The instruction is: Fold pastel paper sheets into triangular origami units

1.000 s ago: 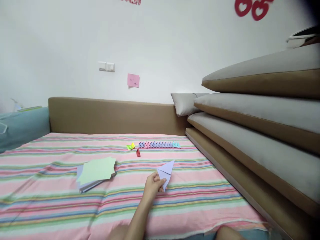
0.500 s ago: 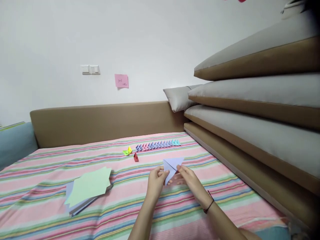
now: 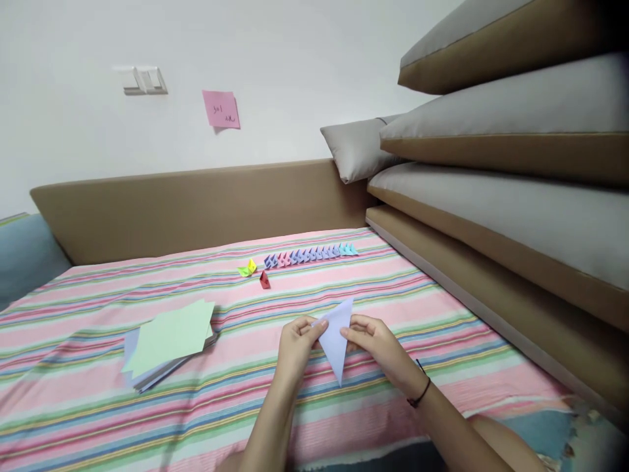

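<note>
A folded lavender paper triangle (image 3: 337, 337) is held up between my two hands, one corner pointing down and another up to the right. My left hand (image 3: 297, 341) pinches its left edge, thumb on the front. On the right edge, my right hand (image 3: 368, 334) grips it with thumb and fingers; a dark cord bracelet circles that wrist. Beyond the hands stands a row of small folded paper pieces (image 3: 309, 255) in blue, pink and turquoise. A red folded piece (image 3: 265, 280) and a yellow-green one (image 3: 247, 267) lie by its left end.
A stack of paper sheets (image 3: 171, 335), pale green on top, lies at left on the striped cloth (image 3: 236, 406). Large stacked cushions (image 3: 491, 196) rise along the right. A brown backrest (image 3: 196, 206) borders the far side, with a grey pillow (image 3: 356, 147) in the corner.
The lavender paper has been turned, so its smooth face shows instead of the side with the diagonal slit. Both hands have shifted their grip. The camera view has tilted down.
</note>
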Tool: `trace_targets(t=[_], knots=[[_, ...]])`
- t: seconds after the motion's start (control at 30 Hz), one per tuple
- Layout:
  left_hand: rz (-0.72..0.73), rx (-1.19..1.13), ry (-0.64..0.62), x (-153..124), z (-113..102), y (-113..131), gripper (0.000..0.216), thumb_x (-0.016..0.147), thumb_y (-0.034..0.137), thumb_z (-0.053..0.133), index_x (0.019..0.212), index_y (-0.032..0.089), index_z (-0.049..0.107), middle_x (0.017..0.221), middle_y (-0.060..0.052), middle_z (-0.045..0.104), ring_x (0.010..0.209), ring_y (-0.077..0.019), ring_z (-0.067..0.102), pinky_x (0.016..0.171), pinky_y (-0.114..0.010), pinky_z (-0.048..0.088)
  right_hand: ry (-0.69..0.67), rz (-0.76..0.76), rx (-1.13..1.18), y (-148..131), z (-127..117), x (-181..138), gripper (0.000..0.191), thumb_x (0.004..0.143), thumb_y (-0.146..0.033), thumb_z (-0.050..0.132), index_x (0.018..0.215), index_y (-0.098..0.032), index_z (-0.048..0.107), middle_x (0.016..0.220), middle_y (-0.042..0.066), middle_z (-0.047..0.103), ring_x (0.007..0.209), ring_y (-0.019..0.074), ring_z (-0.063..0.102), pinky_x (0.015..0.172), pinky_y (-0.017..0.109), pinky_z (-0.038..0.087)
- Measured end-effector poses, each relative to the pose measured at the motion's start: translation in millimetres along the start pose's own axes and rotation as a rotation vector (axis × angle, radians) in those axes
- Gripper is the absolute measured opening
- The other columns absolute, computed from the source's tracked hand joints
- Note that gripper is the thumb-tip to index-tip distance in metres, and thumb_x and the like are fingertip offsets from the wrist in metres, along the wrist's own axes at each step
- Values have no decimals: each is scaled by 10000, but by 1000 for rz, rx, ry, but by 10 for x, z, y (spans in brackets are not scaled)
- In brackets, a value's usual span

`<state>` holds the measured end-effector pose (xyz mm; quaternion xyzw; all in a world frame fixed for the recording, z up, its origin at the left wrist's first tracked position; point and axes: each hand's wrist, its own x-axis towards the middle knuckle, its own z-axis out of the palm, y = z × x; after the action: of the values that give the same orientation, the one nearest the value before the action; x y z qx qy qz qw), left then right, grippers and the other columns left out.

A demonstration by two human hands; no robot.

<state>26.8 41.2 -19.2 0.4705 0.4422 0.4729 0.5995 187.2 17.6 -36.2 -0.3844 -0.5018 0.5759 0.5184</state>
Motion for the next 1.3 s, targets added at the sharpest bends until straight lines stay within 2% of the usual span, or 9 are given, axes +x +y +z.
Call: trace_targets(t=[0.13,0.27,0.4,0.47,0.6,0.83,1.03,1.17,1.3], knots=[[-34,-30,-64,-28,12,34,360,599,467,743,672,126,653,609,-35,668,557,-156,613,584,-264,488,44,-20,-37,-36,-22,-30,264,679,-373,732,780,-144,648,718,37,662,671,162,617,659,288,504],[14,43,-83,-46,0,73,344,630,459,726,661,121,674,614,-40,673,561,-149,610,589,-259,488,54,-36,-125,-47,-67,-36,230,695,-345,717,762,-137,646,649,14,630,607,140,590,604,267,479],[62,142,-139,-48,-20,69,264,585,336,786,699,116,693,627,-46,684,577,-132,606,565,-216,462,-21,17,-128,-6,-87,-41,208,704,-319,701,744,-127,634,637,12,620,602,140,587,593,268,467],[71,166,-127,-48,-9,52,246,567,298,798,693,112,697,614,-51,683,559,-128,599,536,-204,445,-37,33,-104,16,-78,-44,202,708,-316,696,745,-129,629,658,14,629,623,145,595,602,268,464],[87,184,-67,-52,42,20,215,607,300,768,676,110,692,598,-54,670,549,-126,587,522,-206,438,-16,26,-64,30,-48,-49,225,710,-333,693,804,-136,639,728,31,663,705,172,619,654,281,470],[40,152,-163,-83,75,36,206,632,307,752,697,119,698,603,-21,633,538,-86,528,504,-180,378,-86,86,-115,20,-61,-77,259,686,-375,709,737,-130,646,687,28,635,658,176,586,604,282,437],[14,180,-101,-103,105,61,209,657,325,723,700,121,718,644,-37,656,558,-100,530,502,-194,369,-198,109,-207,57,19,-103,260,713,-364,685,705,-111,625,611,-2,536,548,107,467,510,234,326],[67,190,-60,-108,116,55,177,659,304,707,661,127,709,645,-30,658,556,-98,519,528,-205,384,-224,92,-264,107,47,-115,289,727,-350,662,601,-134,517,555,-37,415,516,79,371,481,225,249],[94,177,-20,-118,135,49,164,658,291,701,638,129,688,637,-24,651,566,-104,531,554,-212,407,-231,86,-281,109,44,-127,346,724,-381,654,570,-158,439,568,-43,377,533,79,357,488,224,247]])
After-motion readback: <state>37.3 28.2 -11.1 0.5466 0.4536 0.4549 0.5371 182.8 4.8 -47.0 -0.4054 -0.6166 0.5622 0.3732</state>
